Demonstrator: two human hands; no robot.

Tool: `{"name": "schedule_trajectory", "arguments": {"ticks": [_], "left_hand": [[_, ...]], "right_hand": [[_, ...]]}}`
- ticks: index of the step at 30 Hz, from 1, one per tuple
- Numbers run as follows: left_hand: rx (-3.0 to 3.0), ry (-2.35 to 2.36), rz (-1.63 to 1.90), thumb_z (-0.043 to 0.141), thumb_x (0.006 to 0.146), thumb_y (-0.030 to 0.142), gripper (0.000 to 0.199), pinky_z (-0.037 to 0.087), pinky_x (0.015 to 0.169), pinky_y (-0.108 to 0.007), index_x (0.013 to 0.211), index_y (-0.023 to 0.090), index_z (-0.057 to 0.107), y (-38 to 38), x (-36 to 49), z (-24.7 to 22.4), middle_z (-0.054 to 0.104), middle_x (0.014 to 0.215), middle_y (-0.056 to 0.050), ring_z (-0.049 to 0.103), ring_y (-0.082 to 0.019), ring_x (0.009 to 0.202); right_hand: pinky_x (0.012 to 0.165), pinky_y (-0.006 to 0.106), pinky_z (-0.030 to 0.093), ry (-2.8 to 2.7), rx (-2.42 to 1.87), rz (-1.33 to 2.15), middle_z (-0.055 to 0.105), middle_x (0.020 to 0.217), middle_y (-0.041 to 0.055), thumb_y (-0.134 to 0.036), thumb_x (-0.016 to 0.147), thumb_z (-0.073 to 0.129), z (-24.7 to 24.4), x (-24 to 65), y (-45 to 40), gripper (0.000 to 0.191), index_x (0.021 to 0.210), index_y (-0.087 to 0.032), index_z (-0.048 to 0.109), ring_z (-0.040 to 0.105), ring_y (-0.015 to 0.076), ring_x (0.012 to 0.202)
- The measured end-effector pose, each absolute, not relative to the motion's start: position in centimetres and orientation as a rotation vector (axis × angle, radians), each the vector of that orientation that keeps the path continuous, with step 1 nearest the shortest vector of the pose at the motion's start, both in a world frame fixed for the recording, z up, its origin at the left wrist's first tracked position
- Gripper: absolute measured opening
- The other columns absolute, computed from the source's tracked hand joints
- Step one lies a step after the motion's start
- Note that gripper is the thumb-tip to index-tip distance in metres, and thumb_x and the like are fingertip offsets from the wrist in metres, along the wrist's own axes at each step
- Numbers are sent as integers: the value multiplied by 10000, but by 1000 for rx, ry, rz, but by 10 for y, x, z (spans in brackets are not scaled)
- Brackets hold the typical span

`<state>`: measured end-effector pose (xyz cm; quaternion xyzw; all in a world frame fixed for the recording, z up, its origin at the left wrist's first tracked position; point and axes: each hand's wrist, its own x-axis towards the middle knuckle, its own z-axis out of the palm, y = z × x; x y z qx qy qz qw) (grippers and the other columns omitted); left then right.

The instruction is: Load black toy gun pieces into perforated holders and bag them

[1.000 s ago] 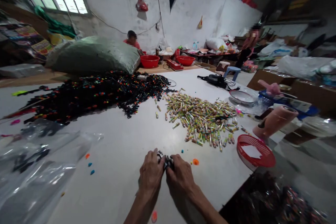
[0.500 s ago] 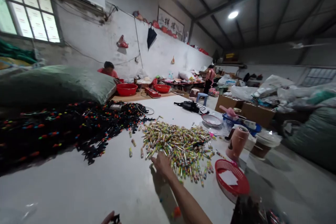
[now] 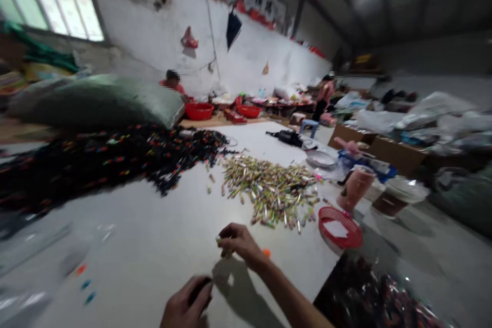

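Observation:
My right hand (image 3: 240, 246) is raised over the white table (image 3: 146, 246), fingers pinched on a small yellow-green tube (image 3: 219, 239). It looks like the tubes in the loose pile (image 3: 269, 184) just beyond it. Lower and to its left, my left hand (image 3: 187, 303) is closed, with a small black piece (image 3: 207, 281) mostly hidden at its fingertips. The two hands are close together but apart. A large heap of black plastic pieces (image 3: 115, 159) with coloured tips spreads across the table's left side.
A red basket (image 3: 340, 215) with white paper and a pink tumbler (image 3: 353, 189) stand at the right. Glossy dark plastic packaging (image 3: 369, 292) fills the lower right. A stuffed green sack (image 3: 103, 100) lies behind the black heap. Two people are farther back.
My right hand has drawn back from the tube pile, bringing a small tube toward me. My left hand has come up farther into view, nearer the right. The camera view has shifted.

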<state>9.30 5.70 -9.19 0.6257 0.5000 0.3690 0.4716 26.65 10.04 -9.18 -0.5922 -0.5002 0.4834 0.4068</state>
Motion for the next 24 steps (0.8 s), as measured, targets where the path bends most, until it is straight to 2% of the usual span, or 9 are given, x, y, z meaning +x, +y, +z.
{"name": "schedule_trajectory", "arguments": {"ticks": [3, 6, 16, 24], "left_hand": [[2023, 1170, 731, 406, 849, 366, 304, 477, 644, -230, 805, 207, 661, 48, 90, -66, 686, 750, -8, 623, -145, 689], [2106, 1195, 648, 405, 858, 295, 269, 448, 643, -228, 823, 213, 660, 41, 87, -61, 680, 781, -7, 610, -132, 697], [2322, 1195, 595, 398, 889, 283, 257, 428, 637, -240, 859, 205, 641, 30, 82, -71, 645, 739, -10, 591, -124, 673], [2391, 1195, 549, 391, 891, 260, 237, 404, 626, -243, 877, 207, 622, 30, 77, -70, 635, 742, -8, 573, -127, 674]], "right_hand": [[485, 230, 375, -1200, -1238, 1493, 574, 576, -12, -298, 661, 665, -69, 259, 65, 241, 830, -127, 660, 520, 111, 499], [511, 232, 372, -1229, -1208, 1578, 586, 575, -6, -316, 667, 683, -55, 261, 45, 234, 812, -134, 695, 505, 99, 518], [556, 239, 405, -1354, -1158, 1581, 589, 725, 12, -289, 695, 680, -50, 267, 33, 169, 800, -162, 719, 513, 100, 601], [549, 236, 388, -1403, -1162, 1632, 576, 668, 2, -321, 739, 647, -49, 267, 35, 197, 828, -159, 714, 511, 90, 564]]}}
